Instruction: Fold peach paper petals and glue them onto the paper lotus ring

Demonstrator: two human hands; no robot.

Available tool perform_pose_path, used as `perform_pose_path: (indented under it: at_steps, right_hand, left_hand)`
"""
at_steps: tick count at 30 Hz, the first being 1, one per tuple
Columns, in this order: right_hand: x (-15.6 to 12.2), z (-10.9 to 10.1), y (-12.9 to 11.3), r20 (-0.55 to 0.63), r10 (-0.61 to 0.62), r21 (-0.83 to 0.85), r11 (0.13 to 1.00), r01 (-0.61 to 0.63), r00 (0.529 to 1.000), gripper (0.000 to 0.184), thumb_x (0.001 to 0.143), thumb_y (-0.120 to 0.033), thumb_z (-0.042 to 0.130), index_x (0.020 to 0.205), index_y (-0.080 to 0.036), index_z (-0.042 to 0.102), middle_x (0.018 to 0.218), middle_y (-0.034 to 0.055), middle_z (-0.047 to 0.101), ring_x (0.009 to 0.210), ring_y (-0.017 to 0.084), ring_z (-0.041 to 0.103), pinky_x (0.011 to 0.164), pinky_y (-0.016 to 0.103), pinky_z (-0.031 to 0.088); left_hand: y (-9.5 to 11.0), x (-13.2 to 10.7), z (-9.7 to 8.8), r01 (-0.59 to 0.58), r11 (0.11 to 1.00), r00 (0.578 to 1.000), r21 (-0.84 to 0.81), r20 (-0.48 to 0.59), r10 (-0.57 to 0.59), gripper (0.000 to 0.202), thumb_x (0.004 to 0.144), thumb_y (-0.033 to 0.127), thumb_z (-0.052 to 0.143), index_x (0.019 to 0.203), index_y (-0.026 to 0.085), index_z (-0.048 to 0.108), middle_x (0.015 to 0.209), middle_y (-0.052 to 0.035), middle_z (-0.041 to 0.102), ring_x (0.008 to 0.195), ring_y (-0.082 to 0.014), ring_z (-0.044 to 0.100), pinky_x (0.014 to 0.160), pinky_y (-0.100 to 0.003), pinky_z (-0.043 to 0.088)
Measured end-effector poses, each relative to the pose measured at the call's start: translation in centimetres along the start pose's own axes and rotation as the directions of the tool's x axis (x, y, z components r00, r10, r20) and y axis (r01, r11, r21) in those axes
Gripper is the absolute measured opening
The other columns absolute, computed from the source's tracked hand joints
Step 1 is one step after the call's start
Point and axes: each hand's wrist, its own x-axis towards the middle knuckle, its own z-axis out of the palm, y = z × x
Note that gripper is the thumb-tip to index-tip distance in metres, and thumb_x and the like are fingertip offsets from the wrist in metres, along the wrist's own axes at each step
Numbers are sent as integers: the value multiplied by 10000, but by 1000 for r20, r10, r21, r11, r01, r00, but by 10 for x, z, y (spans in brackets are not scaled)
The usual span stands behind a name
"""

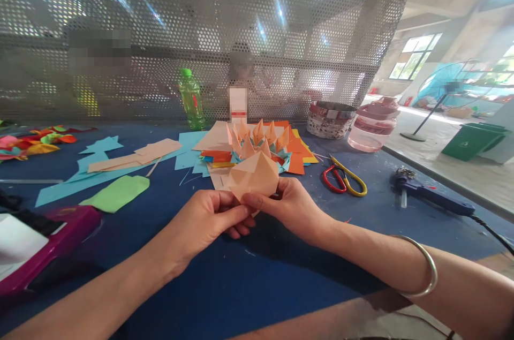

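Peach folded paper piece up in both hands, centre of blue surface, just near of folded paper flower. Flower: pointed peach and orange petals, teal layer beneath, on loose orange and peach sheets. Flower looks mostly built, peach piece folded into faceted cone, apart from flower, not seated on it. Fold count, any glue: can't tell. L hand at left edge of piece, L fingers together, pinching lower corner. R hand at right side, R fingers clamped on lower edge, no gap to piece. Right of hands: red-and-yellow scissors, blue hot glue gun w/ cord, neither touched. Left: teal paper offcuts, green paper scrap, more colored folded strips at far left. Far: green plastic bottle, perforated metal screen.
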Motion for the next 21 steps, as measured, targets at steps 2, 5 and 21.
perform_pose_path:
  at_steps: [2,5,21]
  right_hand:
    - [1,-1,1,-4,-3,-12,1000,3,1000,254,801,-358,682,707,-127,634,652,-2,610,621,109,544,634,250,432]
    - [3,-3,3,-50,9,-22,1000,-10,999,260,757,-376,727,736,-126,659,718,9,641,680,117,555,665,247,432]
    - [4,-2,0,-95,46,0,999,-46,994,332,648,-425,793,771,-141,673,717,-16,627,628,92,495,583,223,384]
  left_hand:
    - [1,-1,0,-21,1000,1000,2,-5,21,256,698,426,733,726,173,762,696,-47,742,609,-143,635,575,-232,486]
    - [4,-2,0,-73,997,996,-27,-51,71,264,715,425,734,817,185,771,771,-50,748,687,-157,639,593,-229,488]
    - [4,1,-9,-189,958,973,-216,-174,153,197,745,377,760,848,211,784,838,-43,757,800,-169,649,656,-224,515]
